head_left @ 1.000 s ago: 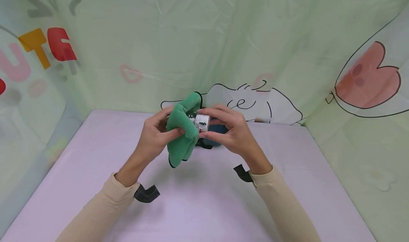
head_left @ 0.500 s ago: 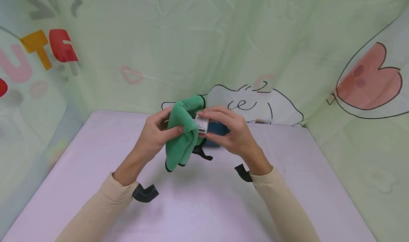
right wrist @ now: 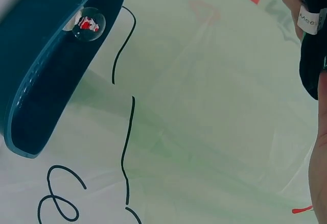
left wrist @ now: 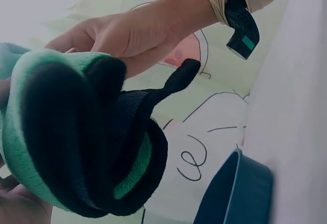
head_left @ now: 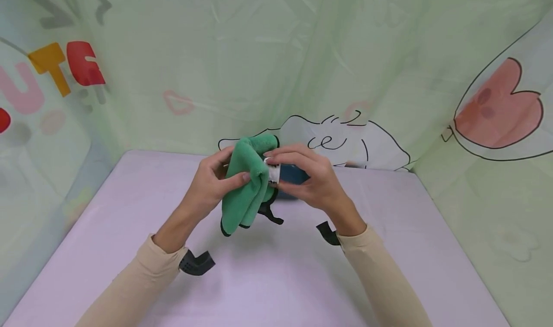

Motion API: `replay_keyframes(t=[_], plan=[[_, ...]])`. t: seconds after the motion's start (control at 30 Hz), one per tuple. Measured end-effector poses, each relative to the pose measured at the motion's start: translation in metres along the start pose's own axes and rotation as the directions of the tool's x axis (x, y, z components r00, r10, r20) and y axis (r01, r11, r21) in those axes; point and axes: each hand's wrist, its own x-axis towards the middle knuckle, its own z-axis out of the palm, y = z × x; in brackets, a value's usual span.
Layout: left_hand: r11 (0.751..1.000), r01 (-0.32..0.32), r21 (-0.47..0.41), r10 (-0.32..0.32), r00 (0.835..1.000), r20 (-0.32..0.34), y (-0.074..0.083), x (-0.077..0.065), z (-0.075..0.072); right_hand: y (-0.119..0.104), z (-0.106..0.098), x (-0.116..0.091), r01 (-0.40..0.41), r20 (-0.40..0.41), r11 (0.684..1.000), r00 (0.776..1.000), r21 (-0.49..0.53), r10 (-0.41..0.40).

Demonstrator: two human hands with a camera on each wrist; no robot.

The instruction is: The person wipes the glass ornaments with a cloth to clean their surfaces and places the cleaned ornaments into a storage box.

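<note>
Green cloth [head_left: 241,199] is gripped in the left hand [head_left: 209,179], draping below its thumb; against the cloth, a small white object [head_left: 273,175] is pinched by the right hand [head_left: 317,178]; beyond that hand is a blue container [right wrist: 25,50], a clear globe [right wrist: 89,25] inside; work looks under way, cloth already meeting object, neither set down; how much remains cannot be told.

My feed shows creased pale-green sheeting [head_left: 242,63] around a lilac tabletop [head_left: 268,284]; pink heart [head_left: 492,111] right, coloured letters [head_left: 82,63] left, grey shapes [head_left: 56,20] nearby, possibly shadows.
</note>
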Motion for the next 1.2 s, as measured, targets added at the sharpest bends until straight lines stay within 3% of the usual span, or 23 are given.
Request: replay_keyframes(t=[0.17,0.33,0.8,1.2], plan=[[0.999,-0.053,0.002,0.053,0.998,0.038,-0.002,-0.002,-0.001,0.0,-0.001,0.0,0.001,0.005,1.0,1.0,0.013,-0.001],[0.992,-0.124,0.009,0.124,0.991,0.054,-0.002,-0.002,0.0,-0.003,-0.002,0.0,-0.054,0.002,0.997,0.999,0.047,0.054],[0.966,-0.244,0.08,0.241,0.97,0.041,-0.007,-0.004,0.001,-0.005,0.001,0.0,-0.198,0.011,0.959,0.98,0.203,0.2],[0.936,-0.334,0.11,0.332,0.942,0.04,-0.012,-0.004,0.003,-0.013,-0.002,0.002,-0.339,0.052,0.908,0.94,0.245,0.337]])
